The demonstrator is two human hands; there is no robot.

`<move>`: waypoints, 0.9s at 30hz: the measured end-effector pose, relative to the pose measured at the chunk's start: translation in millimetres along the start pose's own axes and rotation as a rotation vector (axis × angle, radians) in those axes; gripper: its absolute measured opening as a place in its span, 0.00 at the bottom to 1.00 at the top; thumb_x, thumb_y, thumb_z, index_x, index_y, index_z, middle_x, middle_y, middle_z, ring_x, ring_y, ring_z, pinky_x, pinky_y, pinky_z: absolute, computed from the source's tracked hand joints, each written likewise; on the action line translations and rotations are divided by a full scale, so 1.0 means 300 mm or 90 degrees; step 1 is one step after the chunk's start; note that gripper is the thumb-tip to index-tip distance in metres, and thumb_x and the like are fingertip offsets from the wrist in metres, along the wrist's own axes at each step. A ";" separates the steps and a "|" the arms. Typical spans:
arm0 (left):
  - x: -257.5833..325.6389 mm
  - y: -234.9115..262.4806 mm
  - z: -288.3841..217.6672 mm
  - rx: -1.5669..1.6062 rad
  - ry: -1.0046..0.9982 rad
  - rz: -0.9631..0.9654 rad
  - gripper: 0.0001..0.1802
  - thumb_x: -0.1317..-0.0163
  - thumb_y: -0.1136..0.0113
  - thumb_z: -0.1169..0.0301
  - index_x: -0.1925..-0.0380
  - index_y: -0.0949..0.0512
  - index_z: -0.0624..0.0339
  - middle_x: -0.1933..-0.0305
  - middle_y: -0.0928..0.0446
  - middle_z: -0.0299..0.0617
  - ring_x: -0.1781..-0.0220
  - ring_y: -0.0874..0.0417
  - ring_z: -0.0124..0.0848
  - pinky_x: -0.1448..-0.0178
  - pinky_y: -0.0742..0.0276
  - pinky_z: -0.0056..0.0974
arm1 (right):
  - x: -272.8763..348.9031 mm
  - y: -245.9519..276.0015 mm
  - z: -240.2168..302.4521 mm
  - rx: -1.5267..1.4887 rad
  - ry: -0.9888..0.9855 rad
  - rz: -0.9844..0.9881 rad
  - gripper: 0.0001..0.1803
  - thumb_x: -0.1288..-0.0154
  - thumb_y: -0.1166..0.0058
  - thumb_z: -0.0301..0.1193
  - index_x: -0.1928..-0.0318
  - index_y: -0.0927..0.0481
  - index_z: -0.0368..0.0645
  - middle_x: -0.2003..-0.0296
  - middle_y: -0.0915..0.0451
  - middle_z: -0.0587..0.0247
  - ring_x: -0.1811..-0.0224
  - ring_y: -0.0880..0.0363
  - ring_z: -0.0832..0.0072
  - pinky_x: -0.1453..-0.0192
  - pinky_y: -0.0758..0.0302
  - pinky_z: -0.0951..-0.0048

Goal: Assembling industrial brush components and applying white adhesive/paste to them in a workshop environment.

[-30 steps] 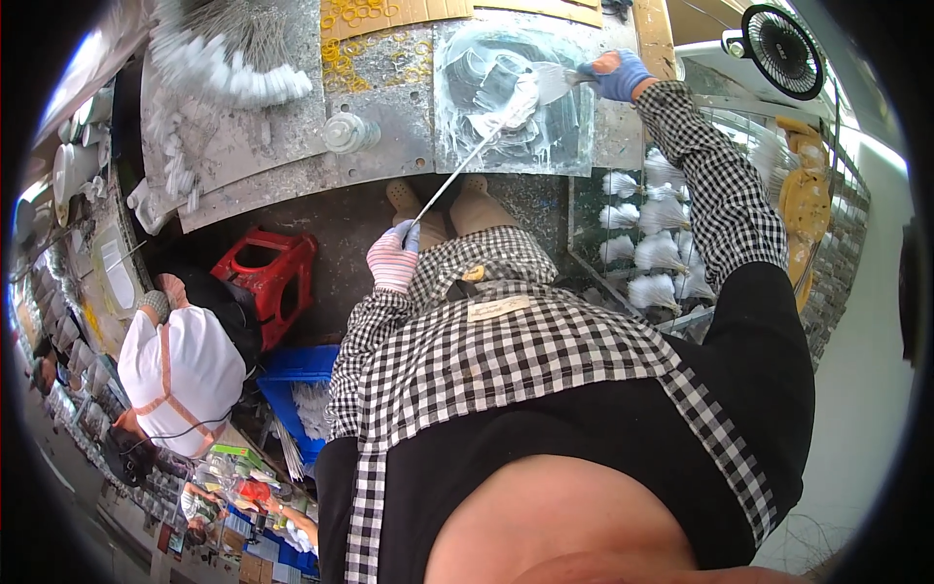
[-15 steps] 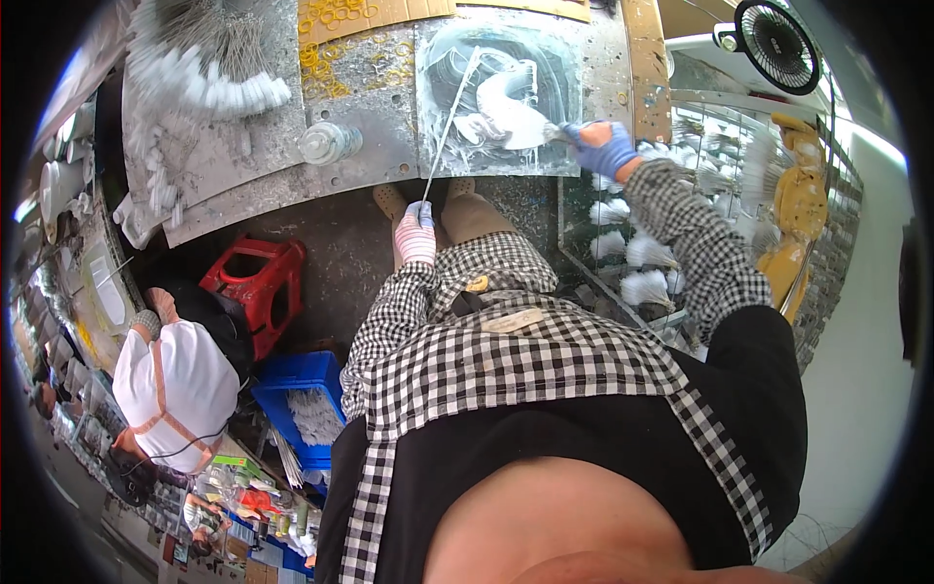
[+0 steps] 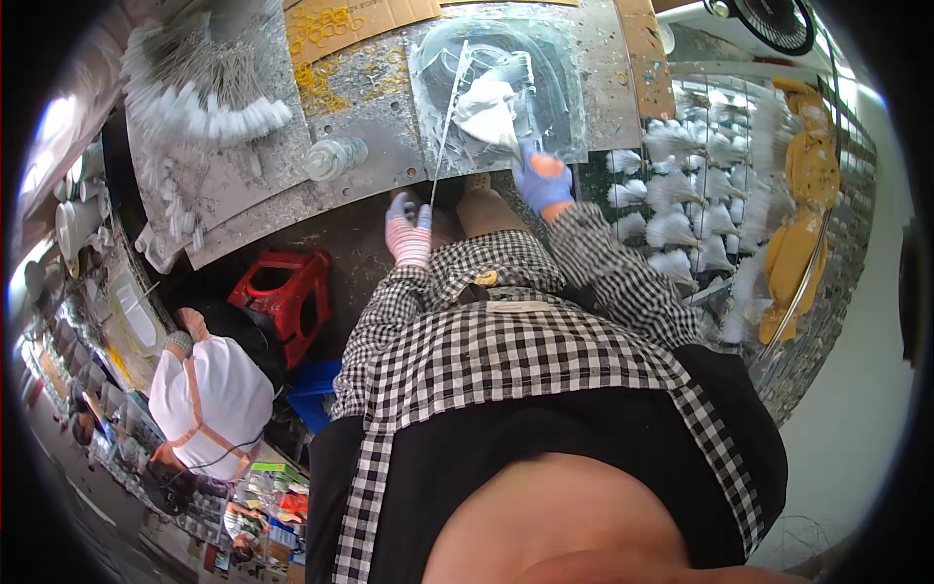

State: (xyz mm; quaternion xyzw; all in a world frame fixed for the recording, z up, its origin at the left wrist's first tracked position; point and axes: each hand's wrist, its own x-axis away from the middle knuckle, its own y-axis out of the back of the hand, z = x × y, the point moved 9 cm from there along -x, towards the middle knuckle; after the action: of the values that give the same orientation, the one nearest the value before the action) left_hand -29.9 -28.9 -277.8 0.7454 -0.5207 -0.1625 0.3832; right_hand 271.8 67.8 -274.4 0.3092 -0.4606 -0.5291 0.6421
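Observation:
A dark square panel (image 3: 562, 102), smeared with white paste, lies on the worktable. My right hand (image 3: 541, 183), in a blue-purple glove, is closed at the table's front edge. It grips the narrow end of a white fan-shaped bundle (image 3: 486, 112), whose wide end rests in the paste; its exact kind is hard to make out. A thin paste-coated rod (image 3: 448, 122) slants from the panel over the edge. Beside the rod's lower end, my left hand (image 3: 409, 232), in a striped glove with blue fingertips, has its fingers apart.
Many thin wires with whitish tips (image 3: 229, 115) lie on the table's left, near yellow rings (image 3: 316, 83) and a clear jar (image 3: 336, 158). White fan-shaped bundles (image 3: 671, 219) fill a rack at right, beside a fan (image 3: 773, 21). A red stool (image 3: 282, 302) and another person (image 3: 209, 404) are at left.
My right hand has swung left and nearer to me, turning the white bundle, which now points away from me. My left hand has loosened from the rod, its fingers spreading.

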 end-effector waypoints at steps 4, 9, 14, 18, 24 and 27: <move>-0.141 0.229 -0.022 0.139 -0.008 -0.191 0.39 0.48 0.24 0.70 0.35 0.31 0.58 0.46 0.25 0.45 0.46 0.22 0.35 0.44 0.24 0.39 | -0.106 0.180 -0.051 0.023 -0.033 0.005 0.17 0.35 0.46 0.46 0.48 0.22 0.59 0.66 0.14 0.52 0.61 0.13 0.51 0.58 0.18 0.51; -0.373 0.334 -0.095 0.204 -0.118 -0.245 0.39 0.46 0.26 0.68 0.34 0.33 0.57 0.38 0.27 0.46 0.38 0.25 0.40 0.36 0.27 0.43 | -0.165 0.185 -0.247 0.084 0.022 0.060 0.17 0.36 0.46 0.47 0.50 0.20 0.59 0.65 0.14 0.55 0.61 0.13 0.55 0.57 0.19 0.51; -0.611 0.168 0.071 0.756 0.062 0.102 0.27 0.34 0.40 0.59 0.38 0.30 0.57 0.36 0.26 0.40 0.33 0.27 0.41 0.29 0.32 0.55 | -0.234 0.217 -0.045 0.075 0.116 0.020 0.17 0.37 0.47 0.47 0.52 0.19 0.55 0.66 0.14 0.54 0.62 0.14 0.54 0.58 0.19 0.52; -0.545 0.112 -0.136 0.660 0.038 0.214 0.28 0.37 0.37 0.68 0.38 0.31 0.57 0.37 0.25 0.43 0.35 0.26 0.38 0.33 0.28 0.52 | -0.215 0.309 0.015 0.008 0.082 -0.029 0.17 0.36 0.47 0.46 0.52 0.19 0.55 0.66 0.14 0.52 0.62 0.14 0.53 0.57 0.19 0.51; -0.417 0.145 -0.409 -0.393 -0.189 0.223 0.46 0.60 0.22 0.54 0.37 0.29 0.50 0.43 0.23 0.50 0.41 0.23 0.50 0.40 0.22 0.48 | -0.178 0.084 -0.054 0.022 0.076 0.048 0.16 0.35 0.48 0.45 0.49 0.21 0.59 0.66 0.14 0.54 0.63 0.13 0.55 0.59 0.19 0.53; -0.371 0.132 -0.484 -0.503 -0.189 0.209 0.45 0.59 0.21 0.55 0.39 0.29 0.55 0.44 0.22 0.54 0.43 0.21 0.49 0.40 0.22 0.47 | -0.171 0.134 -0.146 0.072 0.107 -0.016 0.13 0.30 0.53 0.42 0.50 0.21 0.59 0.69 0.14 0.56 0.67 0.13 0.56 0.65 0.21 0.52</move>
State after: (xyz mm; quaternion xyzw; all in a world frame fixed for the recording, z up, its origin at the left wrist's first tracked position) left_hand -7.7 123.2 -171.0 0.4178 -0.5795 -0.3911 0.5802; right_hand 327.0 123.2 -269.3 0.3943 -0.4301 -0.4825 0.6533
